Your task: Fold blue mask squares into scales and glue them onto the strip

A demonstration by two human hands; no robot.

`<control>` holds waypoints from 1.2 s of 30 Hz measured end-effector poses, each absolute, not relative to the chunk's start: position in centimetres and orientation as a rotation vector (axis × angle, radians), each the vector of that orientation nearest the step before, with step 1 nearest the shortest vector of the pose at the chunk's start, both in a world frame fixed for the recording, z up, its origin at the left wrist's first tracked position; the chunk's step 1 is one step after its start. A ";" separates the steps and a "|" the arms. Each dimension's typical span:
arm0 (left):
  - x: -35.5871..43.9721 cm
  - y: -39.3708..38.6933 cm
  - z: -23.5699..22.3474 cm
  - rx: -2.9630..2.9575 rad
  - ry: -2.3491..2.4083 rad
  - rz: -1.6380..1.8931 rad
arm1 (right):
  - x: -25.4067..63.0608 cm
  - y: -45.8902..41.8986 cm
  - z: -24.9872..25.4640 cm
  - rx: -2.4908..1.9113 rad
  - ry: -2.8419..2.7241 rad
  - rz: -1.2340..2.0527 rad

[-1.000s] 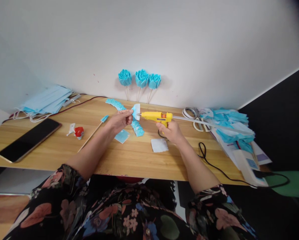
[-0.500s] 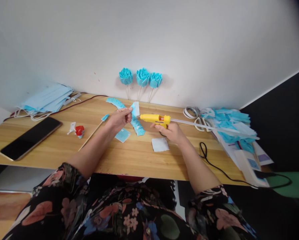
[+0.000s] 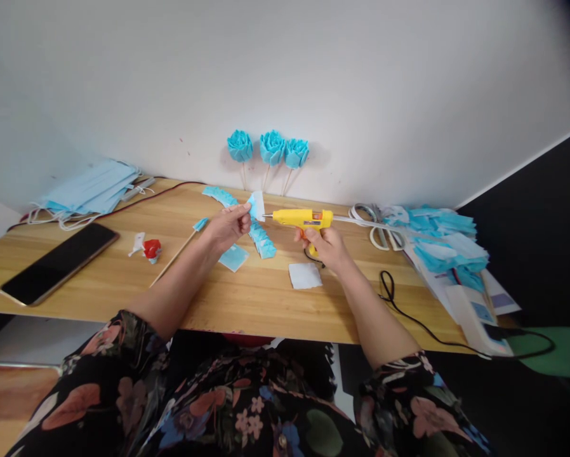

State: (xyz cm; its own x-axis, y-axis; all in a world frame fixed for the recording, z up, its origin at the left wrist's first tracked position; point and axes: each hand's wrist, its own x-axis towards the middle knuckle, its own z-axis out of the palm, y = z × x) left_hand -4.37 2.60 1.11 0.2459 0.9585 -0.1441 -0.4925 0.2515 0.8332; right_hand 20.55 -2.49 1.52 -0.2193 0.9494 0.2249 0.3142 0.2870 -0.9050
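Observation:
My left hand (image 3: pixel 232 226) pinches a small blue-and-white fabric piece (image 3: pixel 256 206), raised above the table. Wrapped round the handle of a yellow glue gun (image 3: pixel 299 218) is my right hand (image 3: pixel 325 246). The gun's nozzle points left at the lower edge of the piece; whether it touches cannot be made out. A long clear glue stick (image 3: pixel 361 222) juts from the gun's back. Below the hands lie a curved row of blue petals (image 3: pixel 261 241), a blue square (image 3: pixel 234 258) and a white square (image 3: pixel 304 276). A wooden stick with a blue tip (image 3: pixel 175 255) lies beside my left forearm.
Three blue fabric flowers (image 3: pixel 272 147) on sticks lean against the wall. At left are face masks (image 3: pixel 92 187), a phone (image 3: pixel 59 263) and a red wrapper (image 3: pixel 152 249). To the right lie tape (image 3: pixel 364 214), scissors (image 3: pixel 386 238), blue scraps (image 3: pixel 447 251), a power strip (image 3: pixel 478 317) and a black cord (image 3: pixel 423 327).
My right hand has moved the glue gun slightly right and up, and the gun now sits more level. My left hand with the fabric piece has barely moved.

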 end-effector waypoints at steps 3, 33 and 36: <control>-4.3 2.5 1.1 0.760 0.748 1.113 | 20.6 -2.4 1.3 -1.182 -1.721 0.881; -4.2 2.6 0.5 0.824 0.719 1.070 | 19.9 -3.0 2.2 -1.330 -1.817 0.619; -4.2 2.4 0.7 0.820 0.739 1.065 | 19.9 -3.0 2.2 -1.343 -1.818 0.632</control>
State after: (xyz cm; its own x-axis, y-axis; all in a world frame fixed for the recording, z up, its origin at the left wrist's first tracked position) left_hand -4.20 2.45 0.70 0.3125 0.9418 -0.1243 -0.4459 0.2609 0.8562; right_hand 19.85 -3.04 2.22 -0.1440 0.9460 0.2904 0.5616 0.3198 -0.7631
